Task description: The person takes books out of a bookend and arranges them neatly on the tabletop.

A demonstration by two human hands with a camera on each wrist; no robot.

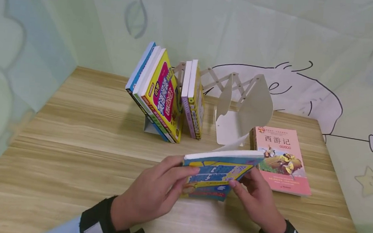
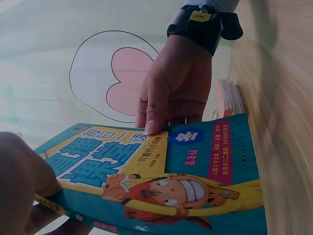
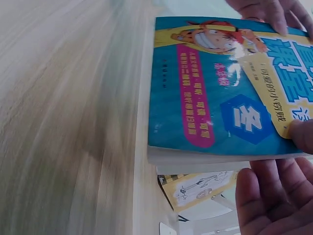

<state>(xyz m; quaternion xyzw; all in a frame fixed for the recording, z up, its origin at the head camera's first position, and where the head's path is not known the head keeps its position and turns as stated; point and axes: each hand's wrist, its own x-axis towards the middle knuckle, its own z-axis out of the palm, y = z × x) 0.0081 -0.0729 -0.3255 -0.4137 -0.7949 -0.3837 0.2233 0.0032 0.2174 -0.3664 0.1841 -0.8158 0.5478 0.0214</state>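
Currently, left hand (image 1: 151,189), right hand (image 1: 262,202): fingers (image 1: 181,171) pinching blue book (image 1: 216,174).
Rack (image 1: 261,101) behind blue book, pink book (image 1: 283,164) right.

the left hand (image 1: 155,189) points inward from the lower left, pinching, thumb (image 1: 189,171) extended; the right hand (image 1: 260,202) faces it, thumb (image 1: 241,192) extended, fingers (image 3: 248,191) curled. both wrists (image 1: 118,214) (image 1: 276,228) angle inward.

A wood-grain table (image 1: 70,150) carries a pink book (image 1: 282,158) and a pale bookrack (image 1: 262,101).
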